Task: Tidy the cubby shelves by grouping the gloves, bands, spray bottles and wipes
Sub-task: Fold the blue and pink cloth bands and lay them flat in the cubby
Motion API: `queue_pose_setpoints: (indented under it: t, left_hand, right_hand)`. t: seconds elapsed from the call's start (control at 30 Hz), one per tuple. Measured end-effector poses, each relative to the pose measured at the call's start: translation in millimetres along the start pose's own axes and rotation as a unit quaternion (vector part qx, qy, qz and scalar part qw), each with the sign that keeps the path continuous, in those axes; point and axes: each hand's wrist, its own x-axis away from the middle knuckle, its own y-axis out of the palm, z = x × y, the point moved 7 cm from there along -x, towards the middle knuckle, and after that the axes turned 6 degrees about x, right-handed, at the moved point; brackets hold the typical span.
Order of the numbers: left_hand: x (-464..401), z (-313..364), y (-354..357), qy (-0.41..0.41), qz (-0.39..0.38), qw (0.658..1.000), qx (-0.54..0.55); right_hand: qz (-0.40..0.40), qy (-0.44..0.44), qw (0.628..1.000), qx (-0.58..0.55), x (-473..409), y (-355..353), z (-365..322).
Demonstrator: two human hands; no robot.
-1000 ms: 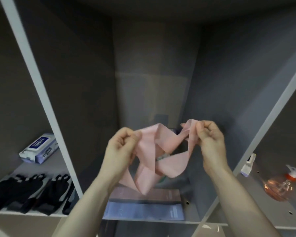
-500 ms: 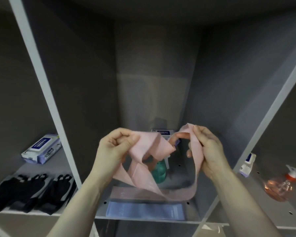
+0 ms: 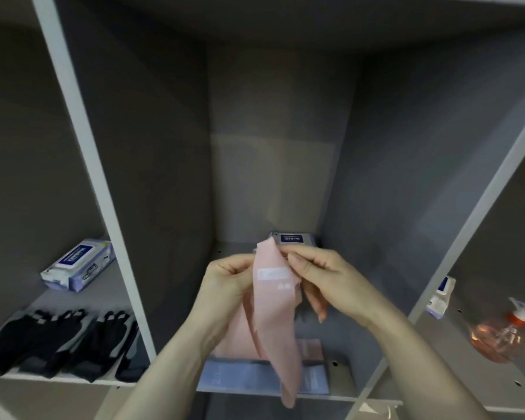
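Observation:
Both hands hold a pink band [image 3: 275, 316] up in front of the middle cubby; it hangs folded lengthwise down past the shelf edge. My left hand [image 3: 225, 286] pinches its top left edge and my right hand [image 3: 319, 277] pinches the top right. Beneath it, a blue-grey band [image 3: 255, 378] and another pink band [image 3: 311, 348] lie flat on the middle shelf. A wipes pack [image 3: 293, 238] sits at the back of that cubby. The left cubby holds another wipes pack [image 3: 79, 265] and several black gloves [image 3: 58, 344].
In the right cubby lie an orange spray bottle [image 3: 503, 334] and a small white and blue pack [image 3: 441, 297]. White dividers [image 3: 94, 165] separate the grey cubbies. The white shelf front edge [image 3: 331, 397] runs below the hands.
My hands have come together, closing the spread loop of the pink band into a narrow folded strip. The view has shifted slightly, and the teal bottle seen behind the band is now hidden.

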Motion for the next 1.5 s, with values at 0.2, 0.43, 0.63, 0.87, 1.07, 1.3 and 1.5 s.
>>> queue_pose_setpoints:
  t: [0.2,0.43,0.63,0.87,1.07,1.3,1.5]
  left_hand:
    - [0.4,-12.0,-7.9,-0.107,-0.011,0.992,0.063]
    - [3.0,-14.6,-16.0,-0.11,0.034,0.99,0.081]
    - [0.6,-8.7,-16.4,-0.144,-0.028,0.982,0.116]
    - [-0.8,-6.5,-22.6,-0.108,-0.017,0.993,-0.038]
    - [-7.3,-2.4,-60.6,-0.021,0.097,0.957,-0.274]
    - [-20.8,-7.9,-75.6,-0.091,0.127,0.985,0.068]
    - [-32.3,7.3,-80.3,-0.052,0.162,0.984,0.043]
  right_hand:
    - [0.052,0.006,0.999,0.005,-3.6,0.2,13.1]
    - [0.107,0.016,0.994,-0.009,-2.9,-5.1,22.3]
    - [0.169,-0.019,0.984,0.06,5.4,-24.6,19.0]
    - [0.215,-0.012,0.974,0.067,10.4,-40.0,24.1]
    - [0.3,-0.017,0.952,-0.055,20.4,-81.5,29.2]
    - [0.354,0.032,0.925,-0.135,26.0,-99.2,45.8]
    - [0.363,0.057,0.919,-0.14,21.6,-102.3,50.2]
